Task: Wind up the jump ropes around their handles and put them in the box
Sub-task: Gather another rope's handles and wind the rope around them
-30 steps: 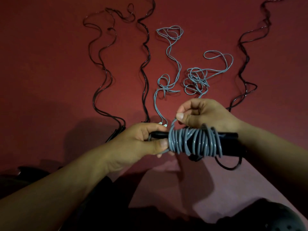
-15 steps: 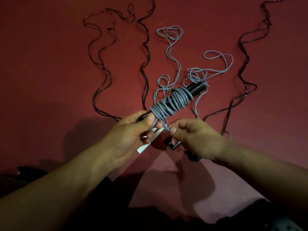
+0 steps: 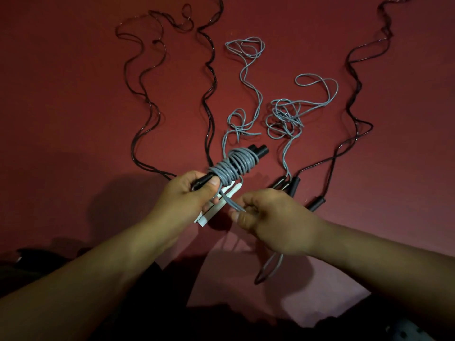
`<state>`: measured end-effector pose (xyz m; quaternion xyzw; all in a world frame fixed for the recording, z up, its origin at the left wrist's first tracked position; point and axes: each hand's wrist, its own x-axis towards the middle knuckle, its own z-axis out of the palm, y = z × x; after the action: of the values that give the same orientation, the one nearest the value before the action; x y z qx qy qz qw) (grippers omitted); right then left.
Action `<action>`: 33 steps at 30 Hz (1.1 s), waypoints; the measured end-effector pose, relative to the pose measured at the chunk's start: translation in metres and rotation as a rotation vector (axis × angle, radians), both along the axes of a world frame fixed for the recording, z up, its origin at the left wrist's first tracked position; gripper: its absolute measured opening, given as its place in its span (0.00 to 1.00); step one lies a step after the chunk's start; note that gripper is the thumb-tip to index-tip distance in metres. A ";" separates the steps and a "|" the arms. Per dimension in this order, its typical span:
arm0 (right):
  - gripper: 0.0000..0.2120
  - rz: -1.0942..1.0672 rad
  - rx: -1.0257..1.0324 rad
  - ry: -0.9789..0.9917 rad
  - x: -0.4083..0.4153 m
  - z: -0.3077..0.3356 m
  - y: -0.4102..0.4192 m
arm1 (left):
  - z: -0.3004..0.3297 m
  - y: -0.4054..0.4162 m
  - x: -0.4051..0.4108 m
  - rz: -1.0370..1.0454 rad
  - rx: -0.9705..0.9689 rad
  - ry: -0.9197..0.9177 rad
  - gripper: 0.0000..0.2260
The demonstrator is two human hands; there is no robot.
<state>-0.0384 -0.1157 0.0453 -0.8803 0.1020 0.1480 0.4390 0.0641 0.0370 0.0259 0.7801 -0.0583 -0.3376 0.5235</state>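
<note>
Left hand point(image 3: 187, 193): grips black handles point(image 3: 256, 150), thumb on grey rope coil point(image 3: 234, 166).
Right hand point(image 3: 273, 217): pinches loose grey rope end point(image 3: 230, 204).

The left hand point(image 3: 189, 193) hides the white handles' point(image 3: 221, 203) middle (2 side by side), and the top edge cuts the black ropes point(image 3: 209, 77).

Grey rope point(image 3: 232, 166) coiled round paired black handles point(image 3: 257, 150), tilted

Grey rope point(image 3: 234, 166) coils over black handles point(image 3: 256, 150), white handles point(image 3: 216, 205) show beneath, and black ropes point(image 3: 145, 94) sprawl across the plain dark-red floor point(image 3: 61, 107).
</note>
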 end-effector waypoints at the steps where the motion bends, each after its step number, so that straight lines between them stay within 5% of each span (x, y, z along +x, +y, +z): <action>1: 0.19 0.015 -0.023 -0.011 0.000 0.000 0.000 | -0.001 0.000 0.000 -0.002 0.021 -0.003 0.08; 15: 0.15 -0.100 -0.175 0.028 0.003 0.004 -0.012 | 0.001 0.001 -0.003 -0.013 0.147 0.016 0.08; 26: 0.11 -0.192 -0.135 0.054 0.011 0.017 -0.018 | 0.003 -0.003 0.003 0.116 0.066 0.253 0.06; 33: 0.11 -0.151 -0.141 0.031 0.010 0.021 -0.016 | 0.006 -0.005 -0.001 -0.025 0.138 0.006 0.13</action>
<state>-0.0286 -0.1313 0.0665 -0.8965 0.1850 0.1207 0.3841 0.0629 0.0321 0.0324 0.8127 -0.0433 -0.3496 0.4642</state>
